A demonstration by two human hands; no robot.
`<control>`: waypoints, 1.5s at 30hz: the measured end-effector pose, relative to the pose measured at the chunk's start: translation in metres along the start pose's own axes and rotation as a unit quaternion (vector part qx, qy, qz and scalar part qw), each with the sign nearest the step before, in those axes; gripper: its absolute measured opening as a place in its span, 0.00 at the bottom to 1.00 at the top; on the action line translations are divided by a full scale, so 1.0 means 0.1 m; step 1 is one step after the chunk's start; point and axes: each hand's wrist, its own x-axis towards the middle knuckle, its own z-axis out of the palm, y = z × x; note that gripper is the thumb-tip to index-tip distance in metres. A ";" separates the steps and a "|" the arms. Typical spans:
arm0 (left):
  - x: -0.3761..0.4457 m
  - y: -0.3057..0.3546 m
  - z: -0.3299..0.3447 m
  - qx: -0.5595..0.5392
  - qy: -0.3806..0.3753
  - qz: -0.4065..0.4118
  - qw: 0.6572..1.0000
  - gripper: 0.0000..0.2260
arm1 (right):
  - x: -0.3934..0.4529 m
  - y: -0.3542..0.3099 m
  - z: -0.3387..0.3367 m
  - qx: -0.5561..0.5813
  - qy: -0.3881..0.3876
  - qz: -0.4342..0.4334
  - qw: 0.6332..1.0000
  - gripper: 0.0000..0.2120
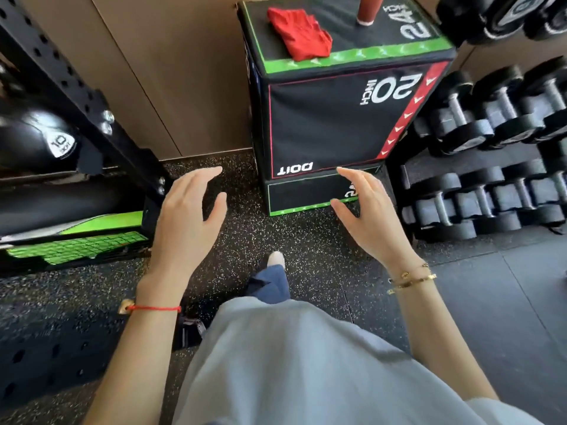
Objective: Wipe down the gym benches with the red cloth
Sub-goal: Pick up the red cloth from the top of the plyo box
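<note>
Both the left hand (187, 207) and right hand (365, 210) hover empty, fingers relaxed, while the crumpled red cloth (302, 33) lies atop the black padded plyo box (331, 124).

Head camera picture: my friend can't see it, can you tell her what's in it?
Two empty hands, left hand and right hand, reach out with open fingers toward a black box. A crumpled red cloth lies on top of the box. Dumbbells sit on a rack to the right.
</note>
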 end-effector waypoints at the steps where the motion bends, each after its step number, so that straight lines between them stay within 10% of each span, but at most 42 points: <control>1: 0.24 -0.03 0.06 -0.002 0.002 0.004 1.000 0.16 | 0.23 0.03 0.00 0.002 0.000 0.001 1.000 0.23; 28: 4.16 -0.19 1.71 -0.008 -0.010 -0.010 1.000 0.17 | 4.40 1.13 -0.04 0.012 0.014 -0.016 1.000 0.22; 45: 4.70 -0.34 2.71 0.086 -0.018 -0.080 0.993 0.16 | 5.89 1.46 0.54 -0.064 -0.129 0.037 0.989 0.43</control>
